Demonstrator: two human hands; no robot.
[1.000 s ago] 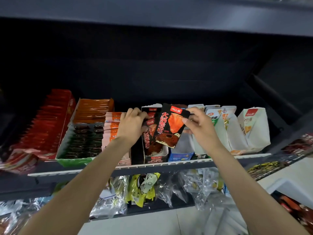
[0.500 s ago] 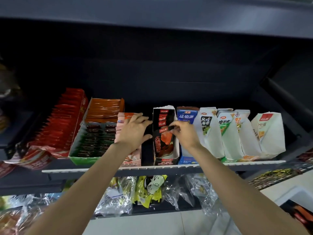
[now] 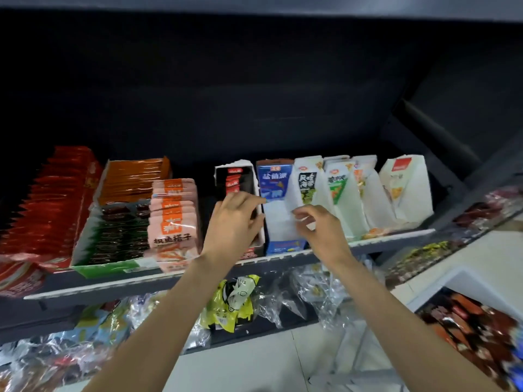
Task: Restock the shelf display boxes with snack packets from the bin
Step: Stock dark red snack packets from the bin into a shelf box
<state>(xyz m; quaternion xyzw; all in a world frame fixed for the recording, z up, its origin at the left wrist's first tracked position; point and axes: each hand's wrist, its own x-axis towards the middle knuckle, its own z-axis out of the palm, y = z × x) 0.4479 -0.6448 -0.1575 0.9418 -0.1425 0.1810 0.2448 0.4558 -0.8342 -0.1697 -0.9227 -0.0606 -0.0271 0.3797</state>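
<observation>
The black display box [image 3: 240, 176] stands mid-shelf with black-and-red snack packets upright inside. My left hand [image 3: 233, 223] lies over its front half, fingers bent down onto the packets, and hides the front ones. My right hand [image 3: 321, 229] hovers just right of it, in front of the blue display box [image 3: 274, 179]. Its fingers are loosely curled and hold nothing. The white bin [image 3: 460, 278] sits at the lower right, and more dark red packets [image 3: 478, 321] lie in it.
Left of the black box stand pink packets [image 3: 173, 216], a green-fronted box of dark packets [image 3: 113, 241], orange packets [image 3: 133, 179] and red packets [image 3: 51, 207]. White display boxes [image 3: 348, 193] fill the right. The shelf edge [image 3: 113, 284] runs below; clear bagged snacks [image 3: 235, 302] hang underneath.
The black-and-red packet my right hand held went into the black box. My right hand let go and drew back to the right; my left hand moved from the box's side onto its front.
</observation>
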